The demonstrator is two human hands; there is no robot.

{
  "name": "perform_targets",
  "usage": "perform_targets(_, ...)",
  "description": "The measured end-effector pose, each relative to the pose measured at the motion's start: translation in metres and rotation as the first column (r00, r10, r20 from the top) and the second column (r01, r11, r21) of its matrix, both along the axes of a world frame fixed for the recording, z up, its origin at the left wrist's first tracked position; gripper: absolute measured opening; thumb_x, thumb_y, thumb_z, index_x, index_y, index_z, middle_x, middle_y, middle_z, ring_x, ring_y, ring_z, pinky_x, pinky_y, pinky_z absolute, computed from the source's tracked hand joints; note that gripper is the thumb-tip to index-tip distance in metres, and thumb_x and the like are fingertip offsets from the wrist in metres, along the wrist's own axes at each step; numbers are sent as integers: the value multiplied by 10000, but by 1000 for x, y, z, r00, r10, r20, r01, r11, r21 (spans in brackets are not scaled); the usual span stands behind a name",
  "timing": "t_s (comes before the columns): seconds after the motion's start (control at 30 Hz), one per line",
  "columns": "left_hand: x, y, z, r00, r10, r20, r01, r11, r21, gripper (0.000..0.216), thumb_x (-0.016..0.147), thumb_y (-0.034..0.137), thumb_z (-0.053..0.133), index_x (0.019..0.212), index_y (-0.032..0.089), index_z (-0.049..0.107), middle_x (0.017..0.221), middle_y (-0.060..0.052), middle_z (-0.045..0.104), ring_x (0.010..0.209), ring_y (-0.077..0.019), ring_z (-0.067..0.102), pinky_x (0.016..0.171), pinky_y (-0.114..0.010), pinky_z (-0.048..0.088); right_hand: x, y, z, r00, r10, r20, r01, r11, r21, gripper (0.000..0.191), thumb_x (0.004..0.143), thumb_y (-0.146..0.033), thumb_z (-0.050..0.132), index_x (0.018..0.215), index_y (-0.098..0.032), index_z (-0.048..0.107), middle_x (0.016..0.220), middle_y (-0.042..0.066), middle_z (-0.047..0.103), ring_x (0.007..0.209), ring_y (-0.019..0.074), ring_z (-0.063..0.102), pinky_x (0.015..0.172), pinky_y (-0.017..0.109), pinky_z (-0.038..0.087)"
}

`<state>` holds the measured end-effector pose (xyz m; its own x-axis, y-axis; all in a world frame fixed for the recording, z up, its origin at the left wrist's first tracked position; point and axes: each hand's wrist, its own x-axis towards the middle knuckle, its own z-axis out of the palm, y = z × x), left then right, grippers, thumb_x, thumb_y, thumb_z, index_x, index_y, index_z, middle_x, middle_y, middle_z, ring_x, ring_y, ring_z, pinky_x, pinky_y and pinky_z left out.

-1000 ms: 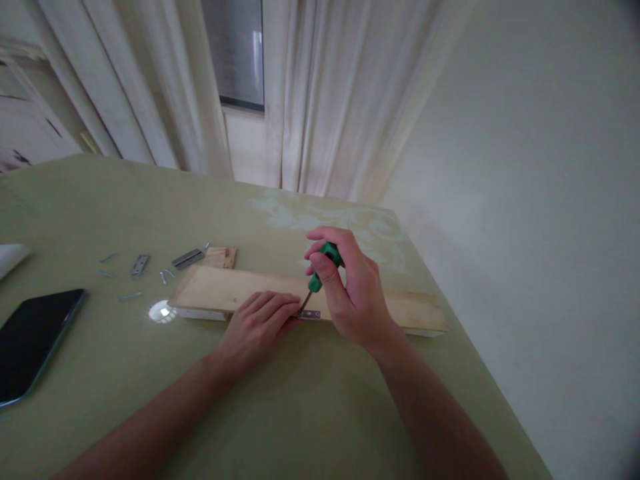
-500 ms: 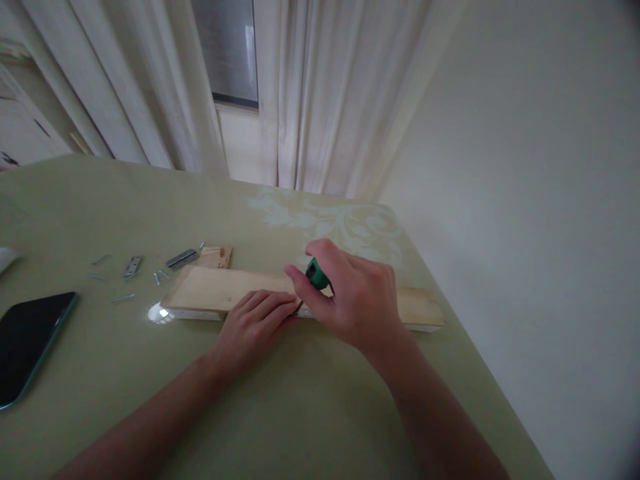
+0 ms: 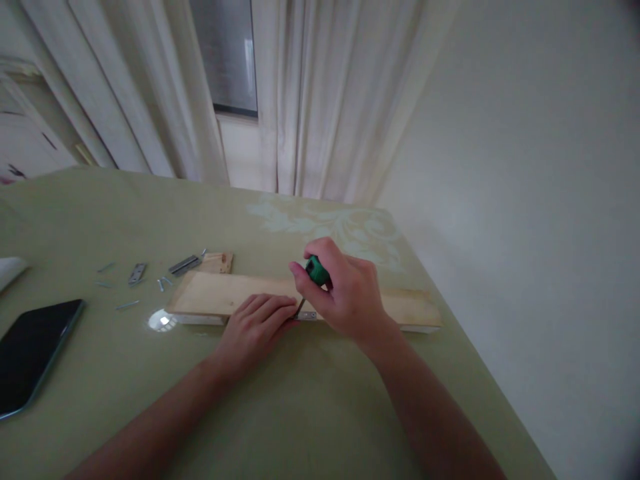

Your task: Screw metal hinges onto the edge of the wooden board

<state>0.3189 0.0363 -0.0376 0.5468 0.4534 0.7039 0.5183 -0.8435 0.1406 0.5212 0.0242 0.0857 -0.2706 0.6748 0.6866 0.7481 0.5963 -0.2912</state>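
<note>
A long pale wooden board [image 3: 205,293] lies across the table over another wood piece. On its near edge is a small metal hinge [image 3: 307,315], partly covered by my fingers. My left hand [image 3: 257,323] is closed over that edge, fingers together and tips at the hinge's left end. My right hand [image 3: 345,287] is wrapped round the green handle of a screwdriver [image 3: 317,270]. Its thin shaft slants down to the hinge beside my left fingertips; the very tip and any screw under it are hidden.
Loose screws [image 3: 164,283], a hinge [image 3: 137,273] and another metal hinge [image 3: 185,265] lie to the left. A small wood block [image 3: 218,262] sits behind the board. A dark phone [image 3: 37,353] is at far left. The wall [image 3: 525,233] borders the table's right side.
My right hand has turned slightly on the screwdriver, and more of the hinge shows beneath it. My left hand keeps its place on the board. The view has tilted up a little.
</note>
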Motion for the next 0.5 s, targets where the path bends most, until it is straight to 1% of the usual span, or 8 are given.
perform_targets(0.07, 0, 0, 0, 1000, -5, 7, 5, 1000, -2, 191, 1117, 283, 607, 1154, 194, 771, 1127, -72, 824, 983, -228, 741, 914, -373, 555, -3, 0, -2, 998, -59, -7, 59, 997, 47, 188, 1078, -402, 608, 983, -240, 601, 695, -48, 659, 575, 117, 573, 588, 258, 366)
perform_targets(0.13, 0, 0, 1, 1000, -7, 9, 7, 1000, 2, 208, 1128, 292, 588, 1145, 194, 770, 1118, -70, 824, 982, -226, 739, 909, -367, 555, -4, 0, -2, 998, -70, -1, 70, 996, 57, 174, 1082, -377, 581, 980, -237, 594, 700, -41, 668, 578, 120, 583, 582, 260, 356)
perform_targets(0.27, 0, -1, 4, 1000, -2, 7, 2, 1000, 15, 248, 1141, 308, 561, 1110, 196, 780, 1081, -66, 825, 974, -220, 738, 899, -365, 564, -3, -1, 4, 996, 3, 91, -3, 1000, -5, 136, 1096, -324, 485, 1067, -227, 577, 800, -6, 723, 642, 137, 629, 596, 264, 356)
perform_targets(0.37, -2, -1, 4, 1000, 4, -3, -4, 1000, 19, 262, 1144, 307, 550, 1111, 194, 784, 1046, -70, 822, 970, -221, 743, 894, -364, 574, -4, -2, 5, 992, 44, 120, -42, 999, -18, 160, 1108, -339, 471, 1112, -224, 581, 844, 8, 745, 662, 144, 636, 605, 264, 369)
perform_targets(0.43, -2, 0, 4, 1000, 2, -20, -2, 1000, 14, 242, 1140, 302, 559, 1134, 192, 774, 1072, -73, 822, 981, -225, 746, 903, -367, 574, -3, 1, 2, 996, 74, 53, -73, 997, -25, 168, 1103, -374, 525, 1132, -226, 598, 876, 4, 752, 680, 137, 650, 627, 255, 405)
perform_targets(0.5, -3, 1, 3, 999, -7, -32, 8, 1000, 20, 210, 1133, 294, 577, 1163, 188, 756, 1127, -77, 821, 996, -229, 749, 916, -371, 570, 1, 6, -1, 994, 38, -101, -41, 999, -28, 185, 1071, -415, 621, 1103, -233, 620, 856, -20, 732, 662, 120, 645, 638, 240, 433)
